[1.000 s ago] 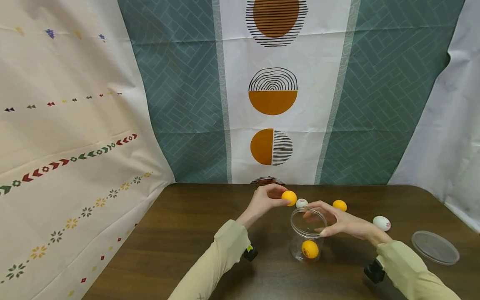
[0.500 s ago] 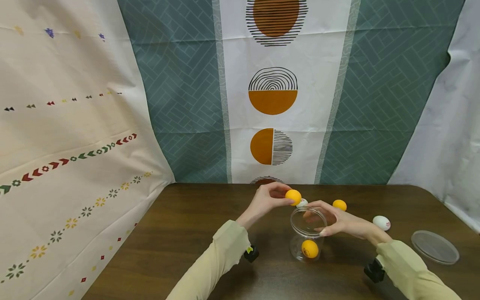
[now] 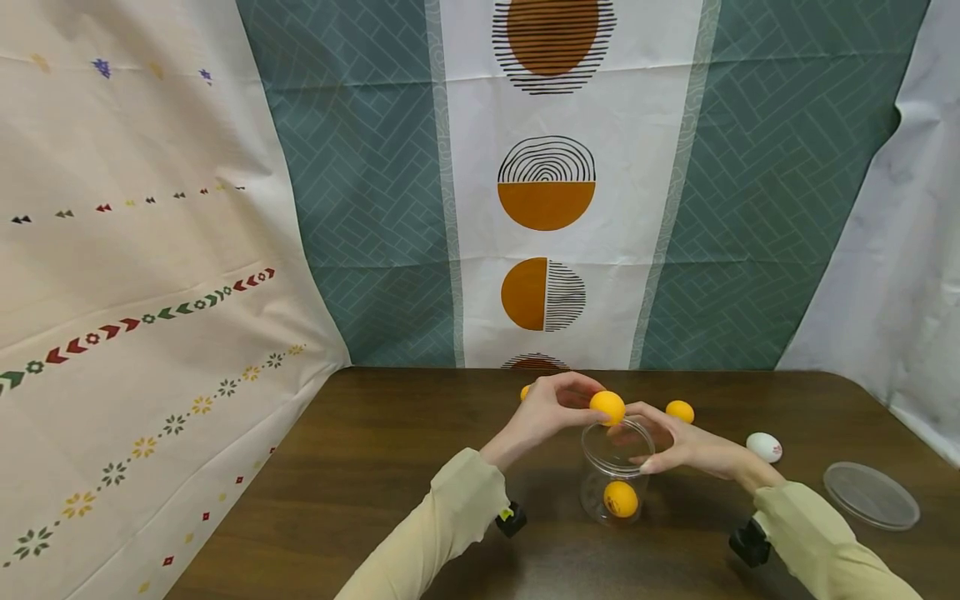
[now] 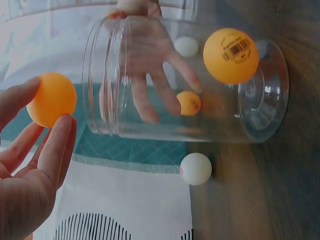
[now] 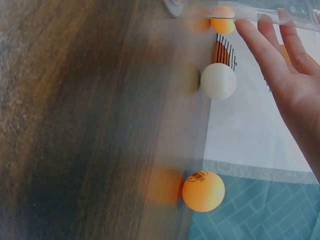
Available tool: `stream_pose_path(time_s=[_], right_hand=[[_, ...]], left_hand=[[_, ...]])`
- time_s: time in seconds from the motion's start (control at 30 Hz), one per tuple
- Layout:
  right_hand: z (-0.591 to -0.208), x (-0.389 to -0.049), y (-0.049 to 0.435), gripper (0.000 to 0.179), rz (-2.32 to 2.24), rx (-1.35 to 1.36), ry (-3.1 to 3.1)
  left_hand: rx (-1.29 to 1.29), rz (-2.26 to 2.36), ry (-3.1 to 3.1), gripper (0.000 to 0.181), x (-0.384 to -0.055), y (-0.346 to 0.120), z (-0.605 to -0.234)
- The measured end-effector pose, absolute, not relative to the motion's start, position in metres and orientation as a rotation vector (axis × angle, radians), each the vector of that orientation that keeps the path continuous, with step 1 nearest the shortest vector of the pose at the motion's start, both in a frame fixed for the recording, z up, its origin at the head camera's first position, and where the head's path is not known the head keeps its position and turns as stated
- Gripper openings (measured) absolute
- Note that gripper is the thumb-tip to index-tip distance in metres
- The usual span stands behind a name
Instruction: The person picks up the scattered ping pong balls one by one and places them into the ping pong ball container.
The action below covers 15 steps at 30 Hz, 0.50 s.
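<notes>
Left hand (image 3: 558, 408) pinching an orange ball (image 3: 607, 408) just above the open mouth of a clear jar (image 3: 617, 473).

The ball sits between thumb and fingertips, parted only by its width, and the left wrist view shows a gap between it and the jar's rim. The right hand (image 3: 684, 446) holds the jar near its neck, thumb on the near side and spread fingers against the far wall. A second orange ball (image 3: 620, 499) lies at the bottom of the upright jar. On the table (image 3: 360, 500), a third orange ball (image 3: 679, 411) lies behind the right hand, and a white ball (image 3: 764, 447) lies between that one and a flat lid (image 3: 872, 496).
</notes>
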State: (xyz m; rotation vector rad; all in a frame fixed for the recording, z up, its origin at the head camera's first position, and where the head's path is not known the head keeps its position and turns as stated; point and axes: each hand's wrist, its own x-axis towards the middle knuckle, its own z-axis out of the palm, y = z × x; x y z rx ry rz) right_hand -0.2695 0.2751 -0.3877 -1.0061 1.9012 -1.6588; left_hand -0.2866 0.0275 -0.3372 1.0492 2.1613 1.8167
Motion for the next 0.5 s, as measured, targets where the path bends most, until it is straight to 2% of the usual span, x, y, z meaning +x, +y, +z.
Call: stream_pose_path(time_s=[0.5], right_hand=[[-0.3877,-0.269,0.2758,0.063,-1.649,-1.012,1.925]], left_hand=[[1.057,1.811,2.145,0.025,-0.2801,0.033,-0.3393]])
